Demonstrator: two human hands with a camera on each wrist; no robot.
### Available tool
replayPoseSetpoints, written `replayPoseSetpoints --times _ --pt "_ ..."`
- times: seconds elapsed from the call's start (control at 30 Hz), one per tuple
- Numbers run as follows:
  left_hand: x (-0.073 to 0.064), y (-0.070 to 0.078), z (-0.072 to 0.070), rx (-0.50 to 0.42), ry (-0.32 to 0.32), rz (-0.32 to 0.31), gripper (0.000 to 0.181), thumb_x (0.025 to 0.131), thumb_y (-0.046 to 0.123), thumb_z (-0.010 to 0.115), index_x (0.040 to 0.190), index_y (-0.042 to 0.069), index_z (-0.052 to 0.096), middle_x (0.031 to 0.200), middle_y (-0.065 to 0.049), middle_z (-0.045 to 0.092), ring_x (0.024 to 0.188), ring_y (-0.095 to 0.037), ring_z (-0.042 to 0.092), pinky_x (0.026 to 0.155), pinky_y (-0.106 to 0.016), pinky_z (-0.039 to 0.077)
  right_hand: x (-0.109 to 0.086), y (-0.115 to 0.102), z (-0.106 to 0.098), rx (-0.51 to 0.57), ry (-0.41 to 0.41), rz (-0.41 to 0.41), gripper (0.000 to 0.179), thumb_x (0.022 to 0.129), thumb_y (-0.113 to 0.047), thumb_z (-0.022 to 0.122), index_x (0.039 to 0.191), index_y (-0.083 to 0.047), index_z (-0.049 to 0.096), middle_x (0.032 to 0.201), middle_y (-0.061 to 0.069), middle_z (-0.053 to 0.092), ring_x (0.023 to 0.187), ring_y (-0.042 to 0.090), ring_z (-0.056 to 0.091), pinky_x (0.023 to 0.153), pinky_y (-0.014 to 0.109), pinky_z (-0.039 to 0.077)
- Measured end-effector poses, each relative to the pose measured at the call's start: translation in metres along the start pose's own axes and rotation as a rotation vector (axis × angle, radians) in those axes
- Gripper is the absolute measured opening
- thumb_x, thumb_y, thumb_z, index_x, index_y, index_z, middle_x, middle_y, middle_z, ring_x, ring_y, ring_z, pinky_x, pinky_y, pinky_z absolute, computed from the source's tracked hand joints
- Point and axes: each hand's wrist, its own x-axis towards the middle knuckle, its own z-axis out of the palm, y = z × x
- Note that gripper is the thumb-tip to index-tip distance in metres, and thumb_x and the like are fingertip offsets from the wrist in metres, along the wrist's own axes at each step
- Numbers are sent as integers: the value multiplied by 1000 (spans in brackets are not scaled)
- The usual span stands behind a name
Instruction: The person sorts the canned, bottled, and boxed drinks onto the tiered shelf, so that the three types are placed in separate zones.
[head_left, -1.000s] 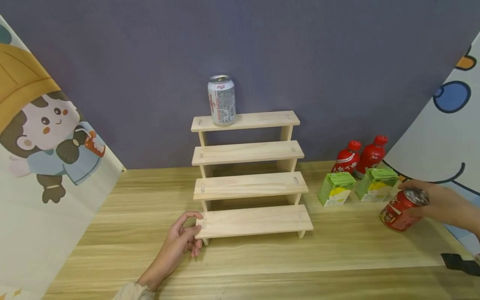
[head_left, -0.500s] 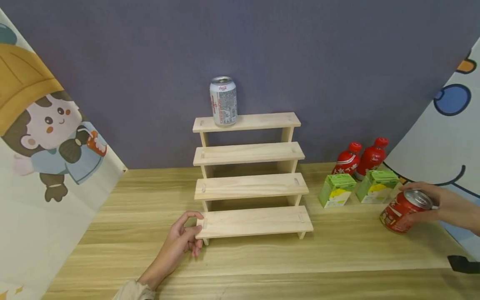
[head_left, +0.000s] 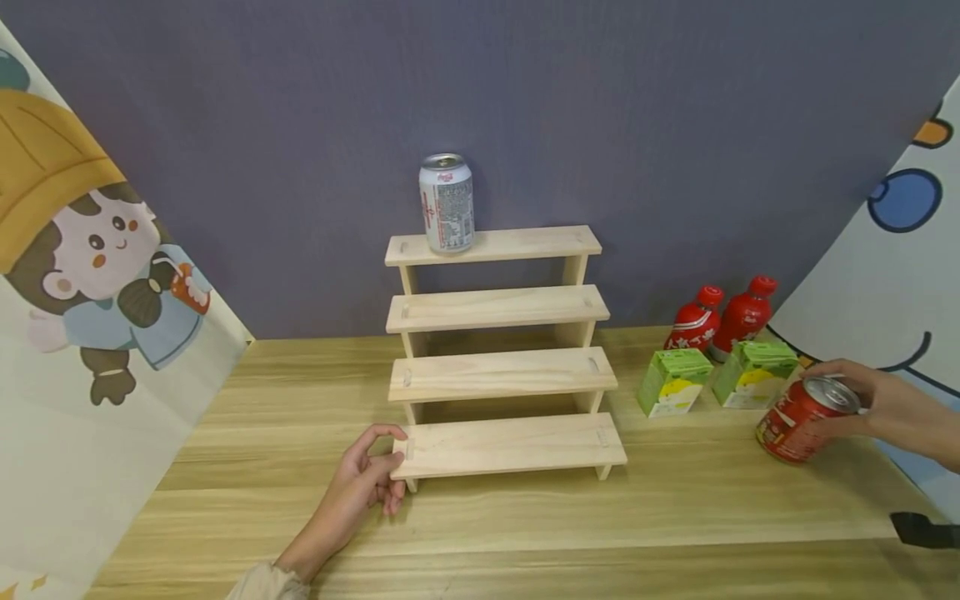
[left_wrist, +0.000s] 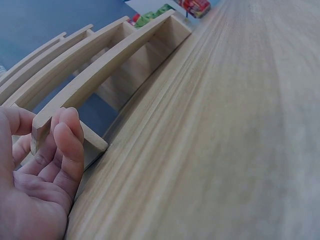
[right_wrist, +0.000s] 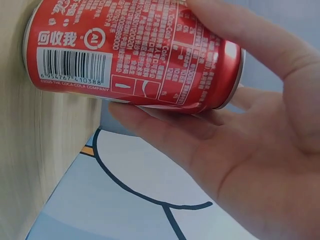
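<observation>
A red Coca-Cola can (head_left: 799, 423) is at the right of the table, and my right hand (head_left: 896, 412) grips it with thumb and fingers round its sides. Its printed side with the barcode fills the upper part of the right wrist view; whether its base touches the table I cannot tell. At the middle stands a wooden stepped shelf (head_left: 502, 372). My left hand (head_left: 360, 475) pinches the left end of its lowest board (left_wrist: 75, 97), thumb on top and fingers curled beneath. A white can (head_left: 447, 205) stands upright on the left part of the top board.
Two green drink cartons (head_left: 675, 383) stand between the shelf and the red can. Behind them are two red bottles (head_left: 693, 321) near the grey back wall (head_left: 300, 167). Printed side panels (head_left: 885, 275) bound the table left and right. A dark object (head_left: 922, 530) lies at the right edge.
The red can and my right hand have shifted very slightly left and up over the last half second. My left hand keeps its pinch on the lowest board.
</observation>
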Motion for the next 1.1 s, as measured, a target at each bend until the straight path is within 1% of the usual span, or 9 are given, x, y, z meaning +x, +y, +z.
replayPoseSetpoints --times 0.2,0.4,0.63,0.73,0.87,0.9,0.97,1.0,1.1 --pt "0 -1 -1 -6 5 -4 36 103 14 51 132 -2 36 64 -5 64 50 -15 59 46 -22 49 -2 -11 0 -19 64 -38 84 75 -24 88 134 9 39 121 43 52 107 61 51 71 59 54" --pt "1 -1 -1 -8 3 -8 36 104 14 52 132 -2 37 64 -5 64 49 -15 59 46 -21 49 -5 -30 0 -53 112 -37 87 77 -33 87 139 6 39 129 40 44 108 68 44 71 68 50" --pt "2 -1 -1 -12 10 -15 37 103 16 53 132 -1 37 64 -5 63 49 -15 58 46 -21 48 -13 -56 5 16 247 -80 87 79 -21 87 138 6 30 121 42 47 101 64 49 63 49 52" --pt "1 -1 -1 -15 15 -17 37 103 15 53 132 -1 37 64 -5 63 49 -15 58 46 -22 48 -16 -70 6 4 273 -90 80 78 -22 87 132 4 36 122 39 47 102 64 48 62 51 52" --pt "1 0 -2 -11 11 -21 36 103 15 52 132 -1 37 64 -5 63 50 -16 58 46 -22 49 -21 -88 9 -29 327 -147 68 75 -22 89 123 0 47 123 31 49 99 63 53 59 36 54" --pt "0 0 -2 -9 9 -22 36 103 15 52 132 -1 37 64 -5 63 50 -16 58 46 -22 49 -22 -92 10 -26 335 -158 66 75 -23 89 122 -1 48 122 30 51 96 60 56 58 31 53" --pt "0 0 -2 -4 3 -24 36 104 16 51 132 -1 37 65 -5 63 50 -16 59 46 -22 49 -24 -99 11 -20 357 -174 62 75 -23 90 119 -4 51 119 28 55 88 39 67 54 20 48" --pt "0 1 -2 -3 0 -24 36 104 16 51 132 -1 37 65 -5 63 50 -16 59 46 -22 49 -25 -102 13 -13 363 -179 60 75 -23 90 118 -4 52 118 28 56 84 28 69 54 19 49" --pt "1 1 -1 -3 -4 -24 37 104 17 51 133 0 37 64 -5 64 50 -16 59 46 -22 49 -29 -111 16 15 391 -202 56 74 -23 90 116 -6 56 117 23 59 80 -6 59 56 15 50"
